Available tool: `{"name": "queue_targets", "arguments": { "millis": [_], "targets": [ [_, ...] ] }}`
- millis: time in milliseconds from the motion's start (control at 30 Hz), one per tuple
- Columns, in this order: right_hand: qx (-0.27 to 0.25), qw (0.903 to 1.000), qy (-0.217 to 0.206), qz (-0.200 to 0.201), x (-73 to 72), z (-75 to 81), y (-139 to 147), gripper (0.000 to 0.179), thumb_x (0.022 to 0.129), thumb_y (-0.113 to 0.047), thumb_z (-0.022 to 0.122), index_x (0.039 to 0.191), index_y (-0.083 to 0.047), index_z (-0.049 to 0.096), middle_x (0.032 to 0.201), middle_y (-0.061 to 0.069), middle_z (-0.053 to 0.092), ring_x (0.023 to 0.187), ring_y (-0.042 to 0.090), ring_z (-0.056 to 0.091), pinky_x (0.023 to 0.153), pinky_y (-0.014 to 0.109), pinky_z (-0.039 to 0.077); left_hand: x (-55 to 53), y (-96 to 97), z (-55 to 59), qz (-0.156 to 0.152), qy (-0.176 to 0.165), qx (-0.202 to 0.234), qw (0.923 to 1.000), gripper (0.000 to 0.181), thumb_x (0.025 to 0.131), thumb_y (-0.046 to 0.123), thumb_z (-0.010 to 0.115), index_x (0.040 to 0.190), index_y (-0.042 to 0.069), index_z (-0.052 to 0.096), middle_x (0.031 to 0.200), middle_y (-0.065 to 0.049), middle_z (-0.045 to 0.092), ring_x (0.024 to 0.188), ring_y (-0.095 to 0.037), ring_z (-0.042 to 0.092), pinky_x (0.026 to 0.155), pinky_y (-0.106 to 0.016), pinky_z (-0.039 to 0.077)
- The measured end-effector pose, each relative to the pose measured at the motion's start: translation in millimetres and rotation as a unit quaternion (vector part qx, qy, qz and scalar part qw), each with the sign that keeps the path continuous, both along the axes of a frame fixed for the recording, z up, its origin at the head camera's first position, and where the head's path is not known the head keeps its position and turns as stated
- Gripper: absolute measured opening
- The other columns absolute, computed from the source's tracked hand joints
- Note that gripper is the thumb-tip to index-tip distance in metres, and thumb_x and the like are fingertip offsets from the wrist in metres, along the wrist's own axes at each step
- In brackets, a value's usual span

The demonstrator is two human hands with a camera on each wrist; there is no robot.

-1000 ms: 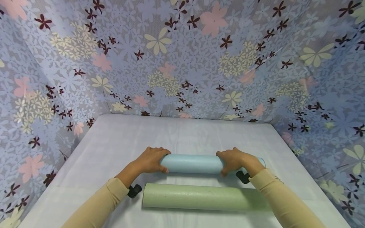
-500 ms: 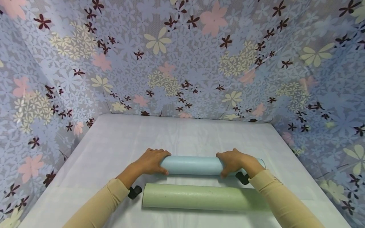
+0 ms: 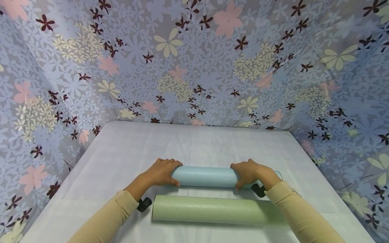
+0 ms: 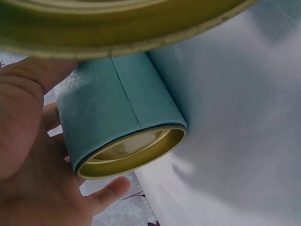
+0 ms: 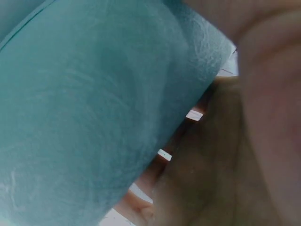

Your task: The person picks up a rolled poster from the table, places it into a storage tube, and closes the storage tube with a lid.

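Note:
A pale blue cylindrical tube (image 3: 206, 176) lies crosswise on the white-covered table. My left hand (image 3: 162, 171) grips its left end, thumb on the near side and fingers over the far side. Towards the right end my right hand (image 3: 249, 171) holds the tube the same way. In the left wrist view the blue tube (image 4: 117, 99) shows a gold-coloured rim and a lengthwise seam, with the left hand (image 4: 37, 141) around it. Its surface (image 5: 94, 117) fills much of the right wrist view, beside the right palm (image 5: 202, 165).
A light green tube (image 3: 212, 210) lies parallel on the near side, its right end hidden by the right sleeve (image 3: 301, 212). Its gold rim (image 4: 117, 40) looms in the left wrist view. Flowered cloth (image 3: 194, 67) hangs behind and beside the table (image 3: 194, 141).
The blue tube and both hands have shifted very slightly towards me over the last second. Both hands keep hold, and the green tube stays put.

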State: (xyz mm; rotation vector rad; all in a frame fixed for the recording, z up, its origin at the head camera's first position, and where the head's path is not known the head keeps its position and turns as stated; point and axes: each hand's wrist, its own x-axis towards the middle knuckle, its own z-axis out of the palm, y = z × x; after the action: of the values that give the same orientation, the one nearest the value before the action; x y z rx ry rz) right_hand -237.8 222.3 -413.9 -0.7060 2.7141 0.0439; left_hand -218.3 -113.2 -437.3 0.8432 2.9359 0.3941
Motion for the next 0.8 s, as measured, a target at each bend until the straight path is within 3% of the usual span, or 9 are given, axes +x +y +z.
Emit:
{"name": "queue_targets", "arguments": {
  "millis": [367, 567, 800],
  "targets": [
    [-0.004, 0.9998, 0.019, 0.01, -1.3, -1.9, 0, 0.061, 0.066, -0.041, 0.082, 0.113, -0.014, 0.055, 0.101, 0.0, 0.064, 0.088, 0.019, 0.058, 0.078, 0.043, 0.037, 0.4, -1.6, 1.5, 0.001, -0.004, -0.01, 0.9999, 0.073, 0.073, 0.044, 0.077, 0.134, 0.015, 0.05, 0.121, -0.006, 0.059, 0.11, -0.024, 0.055, 0.099, -0.051, 0.037],
    [-0.011, 0.999, 0.043, 0.004, -0.4, 9.5, -1, 0.07, 0.068, -0.044, 0.081, 0.124, -0.013, 0.054, 0.115, 0.007, 0.064, 0.103, 0.028, 0.058, 0.089, 0.053, 0.039, 0.2, -6.4, 7.8, 0.0, 0.007, 0.002, 1.0, 0.073, 0.076, 0.046, 0.074, 0.136, 0.015, 0.048, 0.126, -0.007, 0.057, 0.115, -0.025, 0.053, 0.099, -0.053, 0.037],
    [-0.054, 0.9969, 0.057, 0.0, 2.1, 24.9, 5, 0.065, 0.075, -0.046, 0.075, 0.127, -0.013, 0.054, 0.116, 0.008, 0.063, 0.107, 0.03, 0.056, 0.094, 0.058, 0.036, 4.8, -14.9, 22.1, 0.017, 0.014, 0.03, 0.9993, 0.065, 0.085, 0.05, 0.063, 0.138, 0.015, 0.047, 0.133, -0.009, 0.054, 0.124, -0.031, 0.05, 0.103, -0.055, 0.034]
  ]
}}
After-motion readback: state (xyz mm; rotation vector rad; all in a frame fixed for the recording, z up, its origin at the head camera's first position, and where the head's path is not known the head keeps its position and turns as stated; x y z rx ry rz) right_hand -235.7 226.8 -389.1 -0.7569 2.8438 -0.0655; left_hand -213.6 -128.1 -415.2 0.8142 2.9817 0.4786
